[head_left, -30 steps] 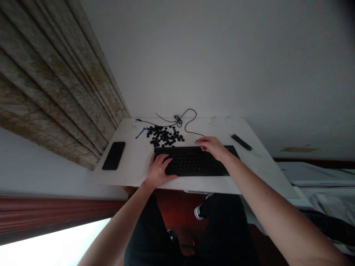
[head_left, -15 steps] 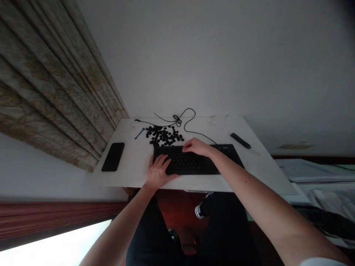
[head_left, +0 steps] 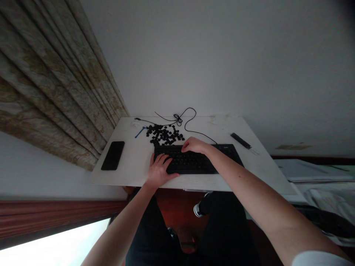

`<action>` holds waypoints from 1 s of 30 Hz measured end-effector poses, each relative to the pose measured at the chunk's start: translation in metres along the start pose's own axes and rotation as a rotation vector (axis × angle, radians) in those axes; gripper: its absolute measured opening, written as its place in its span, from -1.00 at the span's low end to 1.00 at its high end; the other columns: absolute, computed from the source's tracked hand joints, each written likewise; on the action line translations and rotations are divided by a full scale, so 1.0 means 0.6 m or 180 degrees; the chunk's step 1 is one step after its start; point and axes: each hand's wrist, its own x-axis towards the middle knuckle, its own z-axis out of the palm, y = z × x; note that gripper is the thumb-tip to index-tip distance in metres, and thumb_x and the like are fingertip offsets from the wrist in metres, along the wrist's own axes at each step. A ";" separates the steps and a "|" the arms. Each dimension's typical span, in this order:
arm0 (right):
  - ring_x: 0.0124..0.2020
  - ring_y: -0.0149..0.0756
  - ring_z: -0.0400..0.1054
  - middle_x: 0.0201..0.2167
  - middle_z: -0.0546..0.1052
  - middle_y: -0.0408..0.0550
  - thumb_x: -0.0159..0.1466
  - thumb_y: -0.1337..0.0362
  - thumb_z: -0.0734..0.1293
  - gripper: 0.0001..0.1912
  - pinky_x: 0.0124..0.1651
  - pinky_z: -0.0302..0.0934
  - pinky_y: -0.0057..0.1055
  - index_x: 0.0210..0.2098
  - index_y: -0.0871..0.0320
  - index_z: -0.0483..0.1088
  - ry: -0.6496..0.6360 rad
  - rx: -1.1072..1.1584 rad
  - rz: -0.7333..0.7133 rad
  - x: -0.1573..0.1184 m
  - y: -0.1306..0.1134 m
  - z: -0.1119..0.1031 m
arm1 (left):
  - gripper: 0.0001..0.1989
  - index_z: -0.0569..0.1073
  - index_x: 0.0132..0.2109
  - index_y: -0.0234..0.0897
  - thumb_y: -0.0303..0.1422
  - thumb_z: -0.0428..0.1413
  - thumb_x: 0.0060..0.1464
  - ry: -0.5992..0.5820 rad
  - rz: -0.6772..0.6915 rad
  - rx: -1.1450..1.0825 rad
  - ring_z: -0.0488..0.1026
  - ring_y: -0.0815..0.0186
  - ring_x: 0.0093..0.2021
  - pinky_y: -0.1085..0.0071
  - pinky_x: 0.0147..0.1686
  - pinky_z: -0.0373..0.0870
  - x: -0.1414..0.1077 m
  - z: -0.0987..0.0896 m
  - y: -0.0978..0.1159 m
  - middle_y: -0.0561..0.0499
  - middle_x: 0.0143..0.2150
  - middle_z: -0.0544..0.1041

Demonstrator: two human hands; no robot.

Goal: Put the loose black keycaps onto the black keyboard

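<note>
A black keyboard (head_left: 191, 161) lies near the front edge of the white table. My left hand (head_left: 159, 170) rests over its left end, fingers spread on the keyboard and thumb along the front edge. Above the upper rows, left of the middle, my right hand (head_left: 193, 145) is bent down with its fingertips pinched together. Whatever the pinch may hold is too small and hidden to make out. Just behind the keyboard lies a loose heap of black keycaps (head_left: 164, 135). A thin blue tool (head_left: 140, 132) lies left of the heap.
A black phone (head_left: 112, 155) lies at the table's left. Behind the keyboard runs its black cable (head_left: 191, 125), partly bundled. A black strip-like tool with wire ends (head_left: 240, 140) lies at the right. A patterned curtain (head_left: 55, 74) hangs by the left edge of the white table (head_left: 257, 170).
My right hand has shifted very slightly to the left, still pinched over the upper rows. My left hand stays on the keyboard. The view has tilted a little.
</note>
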 end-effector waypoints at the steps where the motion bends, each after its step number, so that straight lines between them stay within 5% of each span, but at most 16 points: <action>1: -0.35 -0.22 0.43 -0.50 0.58 -0.07 -0.02 0.28 0.50 -0.87 -0.26 0.20 -0.38 -0.44 0.17 0.62 0.0013 0.0000 0.0015 0.001 -0.001 0.001 | -0.39 0.49 0.06 -0.22 0.07 0.22 -0.04 -0.0001 0.0004 -0.0010 0.34 -0.05 0.17 -0.22 0.31 -0.05 0.001 -0.001 0.000 -0.17 0.09 0.50; 9: -0.34 -0.20 0.41 -0.52 0.55 -0.07 -0.03 0.25 0.49 -0.84 -0.32 0.17 -0.38 -0.44 0.19 0.60 -0.0025 -0.0132 0.0179 0.003 -0.014 -0.002 | -0.55 0.50 0.03 -0.22 -0.05 0.14 0.11 0.0036 -0.0017 -0.0030 0.35 -0.01 0.15 -0.18 0.30 0.01 0.004 -0.003 0.003 -0.16 0.06 0.50; 30: -0.30 -0.19 0.42 -0.44 0.59 -0.06 -0.03 0.22 0.50 -0.82 -0.27 0.19 -0.37 -0.42 0.15 0.61 -0.0309 -0.0103 0.0161 0.013 -0.003 -0.013 | -0.63 0.51 0.01 -0.21 -0.13 0.14 0.13 0.0002 -0.0101 -0.0093 0.34 0.01 0.15 -0.17 0.30 0.00 0.008 -0.003 0.003 -0.12 0.05 0.50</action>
